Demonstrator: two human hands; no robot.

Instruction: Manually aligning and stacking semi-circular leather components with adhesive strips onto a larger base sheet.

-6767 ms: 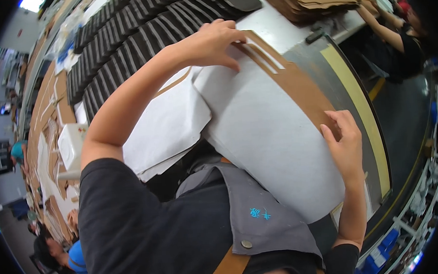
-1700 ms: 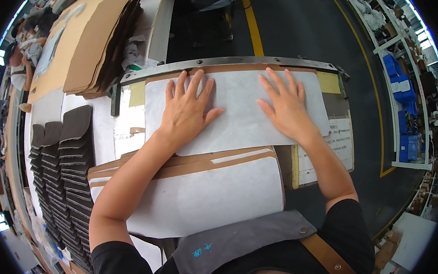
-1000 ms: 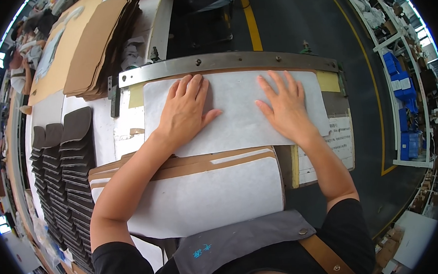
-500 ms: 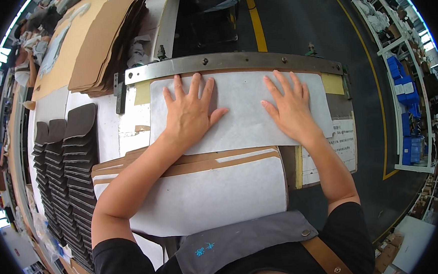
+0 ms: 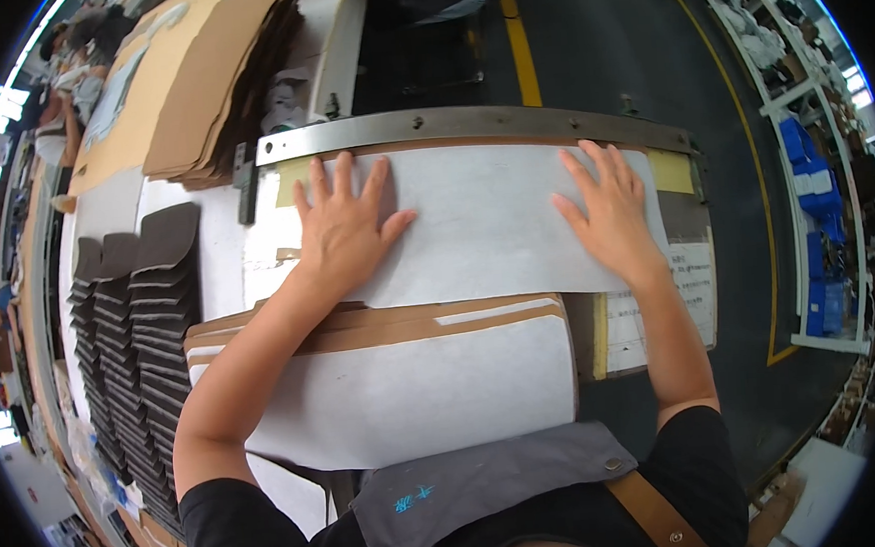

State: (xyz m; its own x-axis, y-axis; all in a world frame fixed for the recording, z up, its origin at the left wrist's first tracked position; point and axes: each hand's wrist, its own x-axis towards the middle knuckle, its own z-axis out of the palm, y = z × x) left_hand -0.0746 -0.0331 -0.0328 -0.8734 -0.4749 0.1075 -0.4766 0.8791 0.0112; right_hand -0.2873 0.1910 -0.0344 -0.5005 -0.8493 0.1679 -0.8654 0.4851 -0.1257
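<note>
A white rectangular sheet [image 5: 475,226] with a brown edge showing along its far side lies flat in front of me. Its far edge runs along a steel bar [image 5: 493,123] bolted across the work surface. My left hand [image 5: 342,219] rests palm down near the sheet's left end, fingers spread. Near the right end my right hand [image 5: 606,203] lies flat too, its fingers pointing at the bar. Closer to my body sits a stack of white-faced sheets with brown edges [image 5: 424,385], partly under my left forearm.
Rows of dark grey curved pieces [image 5: 163,260] overlap at the left. Behind them stands a pile of brown sheets [image 5: 206,87]. A printed paper [image 5: 665,310] lies right of the stack. Across the floor is a rack [image 5: 783,107] with blue bins [image 5: 807,176].
My left hand has slid left toward the sheet's left end, and my right hand has shifted right. Both stay flat on the sheet, now further apart.
</note>
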